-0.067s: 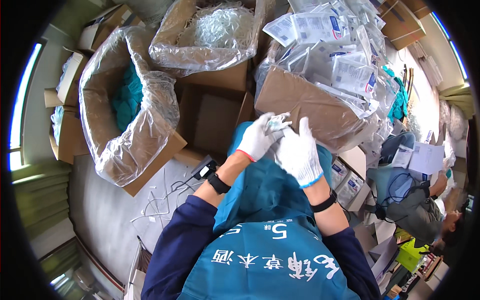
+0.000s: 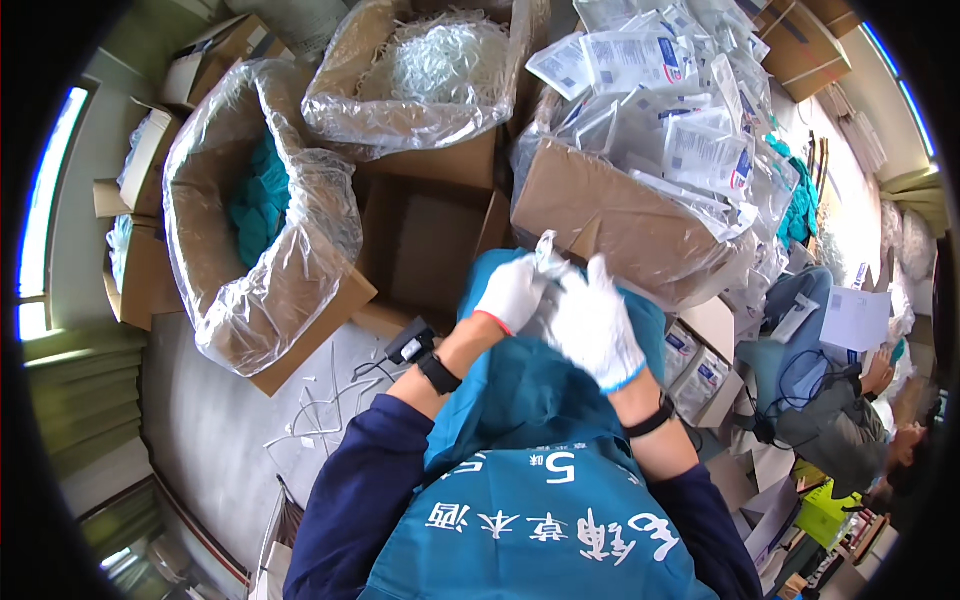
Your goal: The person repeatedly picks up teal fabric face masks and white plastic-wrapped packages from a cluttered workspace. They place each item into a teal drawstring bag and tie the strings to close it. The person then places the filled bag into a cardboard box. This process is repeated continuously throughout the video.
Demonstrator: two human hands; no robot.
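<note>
gloved left hand (image 2: 513,291), right hand (image 2: 595,325), fingertips meeting

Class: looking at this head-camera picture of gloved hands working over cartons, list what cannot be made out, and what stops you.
- Clear packet, head view: contents hidden by left hand and right hand.
- Middle carton: inside lies in shadow.
- Pouches: print too small.
- Co-worker: cut off by the rim.

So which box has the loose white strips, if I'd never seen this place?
Start at the gloved hands over the teal cloth and look up past the empty open carton. Behind it, at top centre, stands a box lined with a clear bag. It alone holds a tangle of white strips; the left box holds teal items, the right one flat sealed packets.
</note>
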